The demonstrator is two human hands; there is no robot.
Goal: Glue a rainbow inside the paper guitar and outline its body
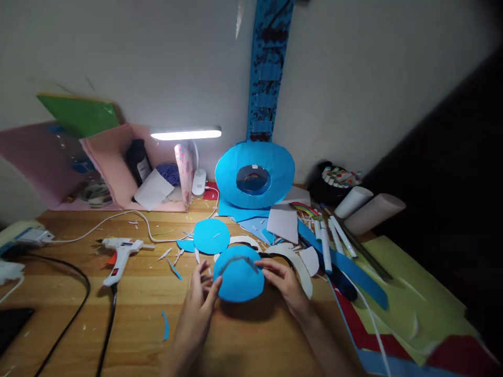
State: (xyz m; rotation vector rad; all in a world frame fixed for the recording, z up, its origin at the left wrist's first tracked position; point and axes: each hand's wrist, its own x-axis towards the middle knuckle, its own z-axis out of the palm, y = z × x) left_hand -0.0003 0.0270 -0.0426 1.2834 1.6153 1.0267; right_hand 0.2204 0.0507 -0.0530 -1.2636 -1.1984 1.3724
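A round blue disc (240, 283) with a dark curved line near its top is held above the wooden table between my two hands. My left hand (200, 296) grips its left edge, thumb on the front face. At the right edge, the fingers of my right hand (283, 280) hold the disc near the end of the dark line. Just behind it lies another blue round piece (211, 236). Farther back stands a blue ring (228, 178) with a dark round centre, below a blue patterned strip (267, 78) on the wall.
A white glue gun (123, 256) lies left, its black cord running forward. Pink boxes (113, 157) and a lit lamp (186, 134) stand behind. On the right are markers (325, 246), white rolls (375, 212) and coloured sheets (408, 293). Paper scraps (165, 325) are scattered about.
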